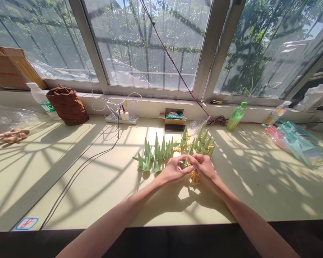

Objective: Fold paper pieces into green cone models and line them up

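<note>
My left hand [174, 170] is closed around a green cone-shaped piece [186, 163], holding it just above the table. My right hand [203, 165] meets it there, its thumb and fingers pinched at the same piece; whatever small part they grip is hidden. Below the hands lies a heap of small yellow pieces [195, 178]. Several green cones [148, 159] stand or lie to the left of my hands. Behind and to the right is another group of green cones [203, 141], with yellow bits among them.
A small open cardboard box [174, 120] sits at the back, near a power strip [121, 119] with cables running across the table [83, 204]. A green bottle [237, 116], plastic bags [296, 139] and a brown cloth bag [68, 106] stand farther out. Windows rise behind.
</note>
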A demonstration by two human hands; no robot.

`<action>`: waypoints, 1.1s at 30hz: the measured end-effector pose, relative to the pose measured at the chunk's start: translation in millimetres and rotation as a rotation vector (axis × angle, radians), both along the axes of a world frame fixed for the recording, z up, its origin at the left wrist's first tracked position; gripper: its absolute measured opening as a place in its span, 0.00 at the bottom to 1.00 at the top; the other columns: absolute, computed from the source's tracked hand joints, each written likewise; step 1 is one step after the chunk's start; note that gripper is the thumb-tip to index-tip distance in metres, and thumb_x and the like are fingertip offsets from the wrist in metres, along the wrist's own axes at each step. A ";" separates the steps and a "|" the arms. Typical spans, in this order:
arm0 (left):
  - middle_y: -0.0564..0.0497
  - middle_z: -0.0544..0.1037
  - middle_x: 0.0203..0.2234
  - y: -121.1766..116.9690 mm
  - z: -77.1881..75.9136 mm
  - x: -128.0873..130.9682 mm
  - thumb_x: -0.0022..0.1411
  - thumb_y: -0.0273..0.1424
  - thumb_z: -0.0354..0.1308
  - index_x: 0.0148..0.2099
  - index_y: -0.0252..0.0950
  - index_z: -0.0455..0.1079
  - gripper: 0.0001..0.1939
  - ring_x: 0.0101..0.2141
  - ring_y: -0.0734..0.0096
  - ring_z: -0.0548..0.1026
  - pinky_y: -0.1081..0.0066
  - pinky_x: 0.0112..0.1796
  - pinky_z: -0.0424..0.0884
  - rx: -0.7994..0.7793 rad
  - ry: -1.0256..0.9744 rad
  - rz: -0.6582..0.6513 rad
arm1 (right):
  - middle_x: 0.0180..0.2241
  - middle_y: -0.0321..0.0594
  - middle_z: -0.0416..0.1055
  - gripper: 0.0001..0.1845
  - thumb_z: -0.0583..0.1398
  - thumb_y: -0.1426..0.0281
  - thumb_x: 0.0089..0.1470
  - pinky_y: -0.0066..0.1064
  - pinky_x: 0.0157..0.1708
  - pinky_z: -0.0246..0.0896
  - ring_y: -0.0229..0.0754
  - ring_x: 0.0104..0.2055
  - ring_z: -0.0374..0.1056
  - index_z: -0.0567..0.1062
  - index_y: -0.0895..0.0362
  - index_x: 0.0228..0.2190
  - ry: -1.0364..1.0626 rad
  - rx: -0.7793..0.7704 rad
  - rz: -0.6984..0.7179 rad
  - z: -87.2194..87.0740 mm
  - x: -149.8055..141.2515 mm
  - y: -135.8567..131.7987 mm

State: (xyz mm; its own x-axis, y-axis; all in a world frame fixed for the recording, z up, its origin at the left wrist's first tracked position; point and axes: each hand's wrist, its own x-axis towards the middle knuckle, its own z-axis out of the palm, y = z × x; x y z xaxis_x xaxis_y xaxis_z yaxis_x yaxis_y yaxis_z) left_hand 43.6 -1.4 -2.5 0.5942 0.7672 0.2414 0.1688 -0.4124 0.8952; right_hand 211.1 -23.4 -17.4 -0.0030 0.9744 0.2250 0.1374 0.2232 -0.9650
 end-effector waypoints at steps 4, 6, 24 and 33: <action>0.48 0.77 0.40 0.4 1.5 -0.7 0.60 0.40 0.59 0.48 0.37 0.74 0.17 0.38 0.66 0.74 0.69 0.40 0.72 -0.024 0.008 -0.011 | 0.12 0.30 0.60 0.25 0.62 0.52 0.52 0.24 0.13 0.47 0.31 0.13 0.54 0.68 0.58 0.17 -0.013 0.007 -0.026 0.7 1.0 0.5; 0.49 0.77 0.38 0.5 3.3 -0.8 0.59 0.41 0.59 0.48 0.37 0.75 0.19 0.38 0.66 0.74 0.70 0.38 0.72 -0.064 0.013 -0.028 | 0.12 0.30 0.61 0.25 0.64 0.52 0.50 0.24 0.13 0.47 0.31 0.13 0.54 0.68 0.58 0.17 -0.007 -0.008 -0.035 2.5 1.1 0.3; 0.46 0.77 0.32 4.3 3.7 -2.1 0.55 0.41 0.63 0.42 0.35 0.77 0.17 0.38 0.62 0.74 0.70 0.34 0.69 -0.222 0.000 -0.080 | 0.10 0.30 0.62 0.24 0.67 0.52 0.44 0.23 0.10 0.46 0.31 0.10 0.54 0.66 0.57 0.16 -0.011 -0.207 0.070 11.0 3.5 1.0; 0.46 0.79 0.36 5.3 3.6 -4.4 0.56 0.37 0.61 0.43 0.35 0.77 0.15 0.43 0.59 0.75 0.68 0.39 0.70 -0.129 0.071 -0.080 | 0.10 0.30 0.63 0.24 0.67 0.53 0.44 0.22 0.10 0.46 0.31 0.10 0.55 0.65 0.57 0.16 -0.025 -0.225 0.057 10.3 3.6 0.4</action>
State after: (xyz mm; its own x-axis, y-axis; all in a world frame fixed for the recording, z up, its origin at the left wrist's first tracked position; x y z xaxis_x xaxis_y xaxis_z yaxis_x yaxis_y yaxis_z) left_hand 39.1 3.8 1.1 0.6667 0.7387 0.0993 0.2049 -0.3098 0.9285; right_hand 214.7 -23.0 -7.1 -0.0626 0.9980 0.0015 0.1549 0.0112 -0.9879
